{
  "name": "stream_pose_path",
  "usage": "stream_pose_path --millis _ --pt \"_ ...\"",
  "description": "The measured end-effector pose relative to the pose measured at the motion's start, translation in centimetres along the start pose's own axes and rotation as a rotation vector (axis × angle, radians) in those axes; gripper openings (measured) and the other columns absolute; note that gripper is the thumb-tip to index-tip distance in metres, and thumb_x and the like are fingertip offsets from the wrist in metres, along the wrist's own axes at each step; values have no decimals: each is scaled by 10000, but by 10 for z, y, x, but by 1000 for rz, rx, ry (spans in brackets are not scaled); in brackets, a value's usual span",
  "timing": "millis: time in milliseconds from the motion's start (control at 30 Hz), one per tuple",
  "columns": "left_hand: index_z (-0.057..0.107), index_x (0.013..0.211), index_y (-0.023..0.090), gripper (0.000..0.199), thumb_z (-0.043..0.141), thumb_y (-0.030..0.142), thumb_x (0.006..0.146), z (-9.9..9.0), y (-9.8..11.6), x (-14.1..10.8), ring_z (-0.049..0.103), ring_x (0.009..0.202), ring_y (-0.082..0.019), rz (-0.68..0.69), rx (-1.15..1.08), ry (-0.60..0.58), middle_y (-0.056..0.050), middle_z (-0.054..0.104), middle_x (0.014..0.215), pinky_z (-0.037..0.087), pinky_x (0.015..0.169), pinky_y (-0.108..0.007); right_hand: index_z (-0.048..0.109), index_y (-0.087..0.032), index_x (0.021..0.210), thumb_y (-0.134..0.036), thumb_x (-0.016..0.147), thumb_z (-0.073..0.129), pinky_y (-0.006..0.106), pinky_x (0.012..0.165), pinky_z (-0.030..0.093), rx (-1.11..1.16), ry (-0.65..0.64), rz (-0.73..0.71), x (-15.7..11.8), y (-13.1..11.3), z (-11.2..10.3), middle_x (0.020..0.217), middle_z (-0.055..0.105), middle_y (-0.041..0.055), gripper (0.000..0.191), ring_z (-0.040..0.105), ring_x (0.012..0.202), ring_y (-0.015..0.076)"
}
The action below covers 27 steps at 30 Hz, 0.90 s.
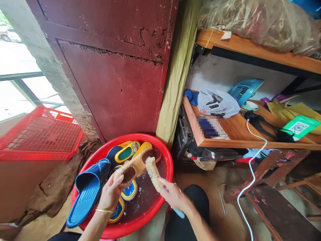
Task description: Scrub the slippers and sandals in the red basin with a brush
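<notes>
My left hand grips the heel end of a tan shoe, its brown-patched sole turned up over a red basin. In my right hand is a brush with cream bristles and a light blue handle; its bristles lie against or just beside the front of the sole. The basin holds dark water. A large blue slipper leans on its left rim. Yellow-and-green and yellow-and-blue footwear lies in the basin, partly hidden by the shoe and my left hand.
A red plastic crate and brown cloth are at the left. Behind the basin stands a dark red door. To the right, a wooden desk bears a bag and blue fan; a white cable hangs before a wooden stool.
</notes>
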State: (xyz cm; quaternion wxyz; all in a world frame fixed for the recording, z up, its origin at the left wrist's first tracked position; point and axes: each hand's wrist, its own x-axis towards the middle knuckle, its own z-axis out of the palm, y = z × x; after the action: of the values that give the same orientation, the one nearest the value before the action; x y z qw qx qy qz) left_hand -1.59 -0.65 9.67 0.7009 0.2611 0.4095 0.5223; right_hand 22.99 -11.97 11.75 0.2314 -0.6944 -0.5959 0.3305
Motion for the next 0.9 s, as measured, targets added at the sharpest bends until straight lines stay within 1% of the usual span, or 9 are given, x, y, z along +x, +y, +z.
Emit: stream_pose_path --millis 100,167,300,367,500,633,700,767,900 --pt "705 1164 207 640 900 304 562 5 36 1 683 1073 -282 267 230 90 -39 763 1105 591 870 -316 504 -227 1475 -341 946 469 255 619 502 236 -53 5 18 8 21 842 722 18 543 643 639 165" --pt "692 1193 238 670 900 330 562 -3 54 8 675 1076 -285 378 392 126 -22 759 1088 572 929 -346 498 -191 1460 -341 942 458 236 544 469 321 -56 65 29 15 40 706 646 -16 541 575 536 140" --pt "722 1126 285 608 896 206 549 -35 79 38 573 1286 -305 496 671 180 -9 739 1147 477 1084 -333 498 -184 1412 -370 925 451 216 483 428 432 -45 133 43 32 60 625 577 -57 524 510 445 113" --pt "747 1010 287 499 877 133 553 -53 86 57 500 1381 -297 468 757 162 -15 733 1174 424 1136 -315 510 -181 1371 -408 908 452 218 451 412 502 -47 151 46 39 62 597 582 -59 519 505 420 120" --pt "753 809 283 291 817 108 586 -75 81 87 476 1399 -322 378 798 82 -71 759 1043 244 1249 -401 540 -166 1270 -491 865 468 219 400 378 660 -28 171 49 51 63 538 566 -62 524 489 387 131" --pt "744 770 303 315 769 90 539 -79 64 95 448 1400 -351 335 778 45 -83 759 1010 172 1265 -442 535 -178 1242 -580 849 487 216 377 362 743 15 181 49 59 68 547 582 -56 564 483 368 126" --pt "747 777 306 348 789 105 496 -83 56 96 473 1362 -371 349 832 36 -87 757 1011 182 1260 -449 526 -186 1252 -637 838 493 221 358 350 761 17 199 50 62 69 562 597 -53 613 466 341 124" --pt "747 797 315 358 825 170 479 -91 48 97 535 1279 -386 433 936 30 -87 757 1013 236 1239 -477 515 -185 1272 -685 821 501 224 350 350 779 18 202 50 64 69 572 608 -49 674 462 333 124" --pt "728 891 298 285 755 418 634 -107 34 102 621 1161 -354 654 1192 -31 -90 757 1076 404 1132 -509 511 -173 1281 -734 780 517 213 332 329 804 27 219 50 61 68 563 603 -49 752 480 335 130"
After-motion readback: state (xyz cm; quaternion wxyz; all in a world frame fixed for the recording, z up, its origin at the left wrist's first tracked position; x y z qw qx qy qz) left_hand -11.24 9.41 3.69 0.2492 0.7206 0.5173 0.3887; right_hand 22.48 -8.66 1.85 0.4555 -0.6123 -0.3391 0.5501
